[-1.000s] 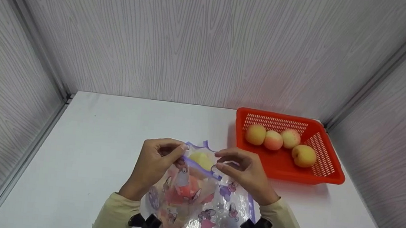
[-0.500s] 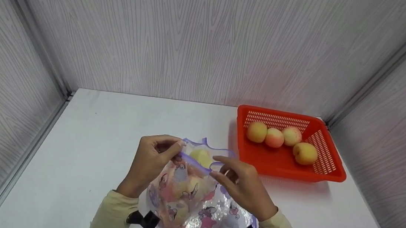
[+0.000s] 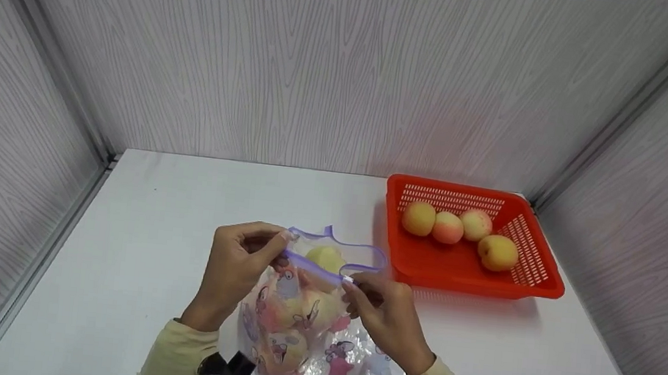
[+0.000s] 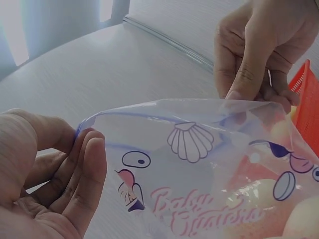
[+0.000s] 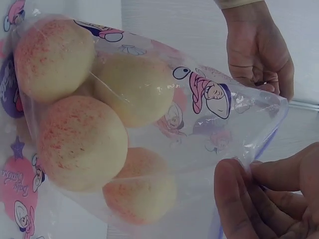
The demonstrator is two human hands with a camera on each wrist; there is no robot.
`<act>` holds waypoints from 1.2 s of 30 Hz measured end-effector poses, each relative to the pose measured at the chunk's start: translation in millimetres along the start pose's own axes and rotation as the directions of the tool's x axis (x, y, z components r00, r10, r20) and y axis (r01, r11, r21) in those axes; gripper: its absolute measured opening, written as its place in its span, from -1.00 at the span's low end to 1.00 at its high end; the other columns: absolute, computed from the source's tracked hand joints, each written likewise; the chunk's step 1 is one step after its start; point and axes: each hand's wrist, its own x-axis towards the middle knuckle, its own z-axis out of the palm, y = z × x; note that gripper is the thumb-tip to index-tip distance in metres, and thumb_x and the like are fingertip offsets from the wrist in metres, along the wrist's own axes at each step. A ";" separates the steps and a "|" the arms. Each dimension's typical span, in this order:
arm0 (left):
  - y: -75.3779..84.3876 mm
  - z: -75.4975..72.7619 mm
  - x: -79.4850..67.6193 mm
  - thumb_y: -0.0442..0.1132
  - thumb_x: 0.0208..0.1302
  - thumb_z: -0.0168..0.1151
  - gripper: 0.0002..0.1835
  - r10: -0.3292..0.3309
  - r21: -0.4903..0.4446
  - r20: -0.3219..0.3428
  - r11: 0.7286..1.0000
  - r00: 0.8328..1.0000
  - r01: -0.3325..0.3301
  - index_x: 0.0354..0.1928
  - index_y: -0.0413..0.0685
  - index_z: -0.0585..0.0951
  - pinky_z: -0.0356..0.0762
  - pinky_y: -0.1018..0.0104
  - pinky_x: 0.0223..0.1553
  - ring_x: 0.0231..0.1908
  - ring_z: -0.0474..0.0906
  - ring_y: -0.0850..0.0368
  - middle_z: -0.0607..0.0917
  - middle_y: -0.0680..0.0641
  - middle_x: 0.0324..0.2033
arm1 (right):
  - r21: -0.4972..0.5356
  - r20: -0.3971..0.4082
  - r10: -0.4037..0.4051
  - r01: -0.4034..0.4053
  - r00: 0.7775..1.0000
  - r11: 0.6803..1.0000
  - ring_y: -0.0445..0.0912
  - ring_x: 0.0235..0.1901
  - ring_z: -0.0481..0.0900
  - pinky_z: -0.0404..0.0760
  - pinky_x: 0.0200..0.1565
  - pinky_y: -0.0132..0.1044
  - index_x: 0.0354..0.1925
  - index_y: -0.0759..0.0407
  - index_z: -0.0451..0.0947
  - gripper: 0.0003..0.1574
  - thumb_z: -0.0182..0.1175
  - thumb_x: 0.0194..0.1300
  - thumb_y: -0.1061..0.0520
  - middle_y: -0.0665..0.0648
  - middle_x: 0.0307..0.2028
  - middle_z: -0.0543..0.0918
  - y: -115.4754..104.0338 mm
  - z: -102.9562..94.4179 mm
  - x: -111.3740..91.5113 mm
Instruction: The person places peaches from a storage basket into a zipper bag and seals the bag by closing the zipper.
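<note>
Visibly, four peaches (image 5: 82, 144) inside one bag (image 5: 204, 162)

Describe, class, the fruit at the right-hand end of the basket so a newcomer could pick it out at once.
On the white table, find the red basket, right of the printed bag. Three fruits inside form a rough row towards the back left. Yours is the yellow fruit outside that row, farthest right and nearest the basket's front.

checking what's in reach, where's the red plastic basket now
In the head view, the red plastic basket sits on the white table, right of and beyond the right hand.
</note>
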 end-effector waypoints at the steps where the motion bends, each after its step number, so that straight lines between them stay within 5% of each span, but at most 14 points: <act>1: -0.5 -2.0 -1.2 -0.44 0.23 0.21 -0.90 0.012 -0.009 -0.015 1.000 1.000 -0.012 -0.30 -0.33 0.68 0.67 0.23 -0.47 -0.56 0.62 -0.01 0.67 -0.18 -0.51 | 0.029 -0.014 -0.025 0.025 1.000 0.999 -0.04 -0.63 0.60 0.68 -0.53 -0.23 -0.24 0.30 0.63 -0.89 0.22 0.24 0.33 0.17 -0.53 0.65 -5.7 0.4 0.5; 5: 3.7 -8.0 -4.7 -0.41 0.22 0.24 -0.91 0.079 -0.034 -0.087 0.996 0.993 -0.082 -0.31 -0.31 0.69 0.67 0.22 -0.49 -0.58 0.62 -0.01 0.67 -0.21 -0.50 | 0.077 -0.119 -0.155 0.165 0.981 0.983 0.04 -0.64 0.58 0.66 -0.57 -0.19 -0.28 0.43 0.63 -0.88 0.22 0.15 0.46 0.26 -0.55 0.63 -27.0 0.2 5.1; 11: 19.6 -6.6 -11.7 -0.40 0.21 0.26 -0.88 0.121 -0.047 -0.190 0.990 0.974 -0.132 -0.34 -0.40 0.66 0.67 0.18 -0.53 -0.61 0.63 -0.06 0.66 -0.25 -0.53 | -0.030 -0.244 -0.290 0.292 0.925 0.956 -0.02 -0.60 0.60 0.68 -0.46 -0.30 -0.29 0.35 0.68 -0.80 0.29 0.06 0.48 0.14 -0.53 0.66 -23.8 -2.6 15.0; 22: 23.7 -1.2 -27.4 -0.50 0.20 0.18 -0.90 0.016 -0.087 -0.326 0.995 0.945 -0.047 -0.39 -0.48 0.61 0.66 0.10 -0.55 -0.61 0.64 -0.11 0.64 -0.29 -0.56 | -0.086 -0.325 -0.347 0.338 0.879 0.937 -0.11 -0.64 0.51 0.62 -0.52 -0.41 -0.32 0.30 0.68 -0.85 0.28 0.10 0.45 0.09 -0.55 0.63 -36.4 -9.4 25.7; 29: 18.1 3.1 -42.4 -0.43 0.23 0.21 -0.86 -0.112 -0.131 -0.375 0.989 0.920 0.067 -0.35 -0.48 0.59 0.67 0.09 -0.50 -0.59 0.65 -0.10 0.65 -0.29 -0.54 | -0.196 -0.292 -0.413 0.369 0.863 0.909 -0.17 -0.58 0.53 0.64 -0.38 -0.46 -0.37 0.28 0.68 -0.88 0.31 0.09 0.42 0.07 -0.55 0.63 -47.0 -16.1 33.0; 36: 0.8 -0.7 -49.4 -0.13 0.29 0.23 -0.69 -0.137 -0.129 -0.340 0.987 0.930 0.098 -0.26 -0.33 0.63 0.69 0.12 -0.42 -0.46 0.66 -0.15 0.68 -0.28 -0.41 | -0.274 -0.293 -0.439 0.365 0.850 0.890 -0.13 -0.53 0.55 0.63 -0.28 -0.49 -0.32 0.32 0.71 -0.82 0.35 0.02 0.44 0.12 -0.51 0.67 -51.8 -25.1 38.5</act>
